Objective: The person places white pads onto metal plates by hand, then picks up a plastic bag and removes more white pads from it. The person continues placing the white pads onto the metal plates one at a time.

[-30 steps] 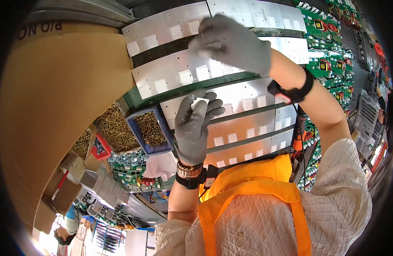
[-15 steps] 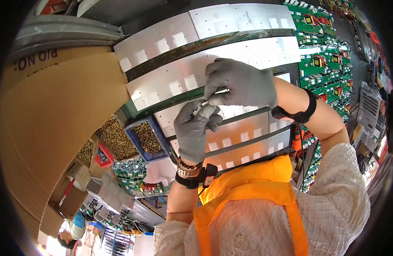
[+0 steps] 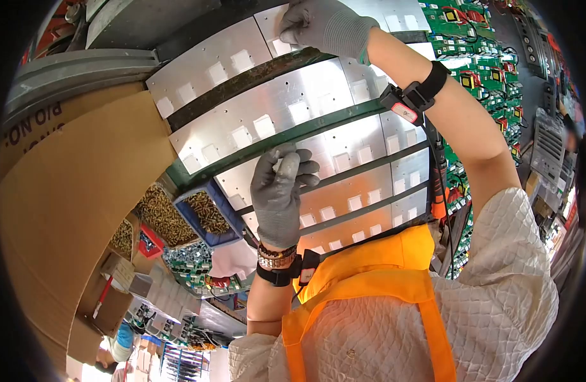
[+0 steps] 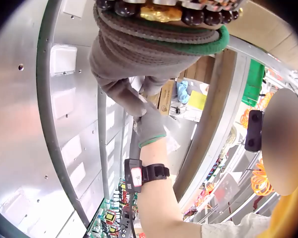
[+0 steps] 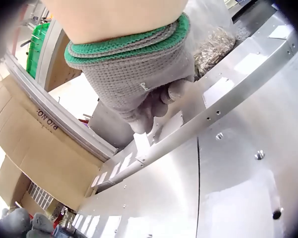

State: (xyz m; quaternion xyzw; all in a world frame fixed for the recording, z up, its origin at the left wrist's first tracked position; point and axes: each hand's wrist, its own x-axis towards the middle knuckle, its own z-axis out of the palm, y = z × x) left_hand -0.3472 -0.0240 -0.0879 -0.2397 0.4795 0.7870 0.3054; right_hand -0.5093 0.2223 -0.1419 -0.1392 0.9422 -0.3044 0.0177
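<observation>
Pad (image 5: 142, 145) pinched in fingers of right hand (image 5: 134, 82) at metal plate (image 5: 199, 120); over lower plate (image 3: 360, 135), curled fingers of left hand (image 3: 277, 197), cannot tell whether holding anything.

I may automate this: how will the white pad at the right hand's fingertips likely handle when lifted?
The white pad is probably light, looking thin and small beside the right hand. It may be fairly stiff, showing no droop beyond the fingers. Rolling seems unlikely: similar pads lie flat on the metal plates.
</observation>
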